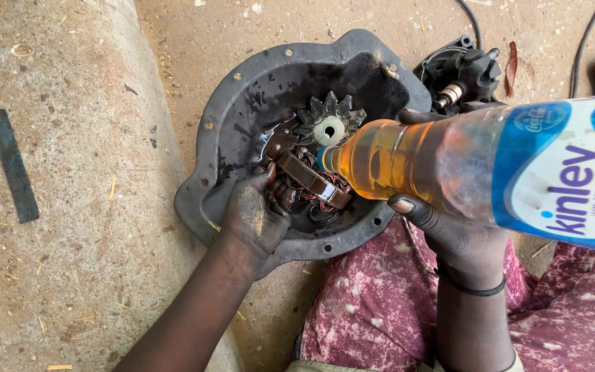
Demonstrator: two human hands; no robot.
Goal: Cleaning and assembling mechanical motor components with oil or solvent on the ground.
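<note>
My left hand [253, 213], smeared with grease, grips a stator ring with copper windings [315, 184] and holds it tilted inside a black metal pan [242, 96]. A toothed claw-pole rotor piece [328, 125] lies in the pan just behind the ring. My right hand [452, 231] holds a clear plastic bottle [449, 162] of amber liquid with a blue label. The bottle lies almost level, its blue neck right at the windings.
A black alternator housing with a copper slip ring [459, 79] lies behind the pan on the dirt floor. Two black cables [583, 41] run at the top right. A flat green metal strip [12, 165] lies on the concrete kerb at left. My maroon-patterned trousers [373, 303] are below.
</note>
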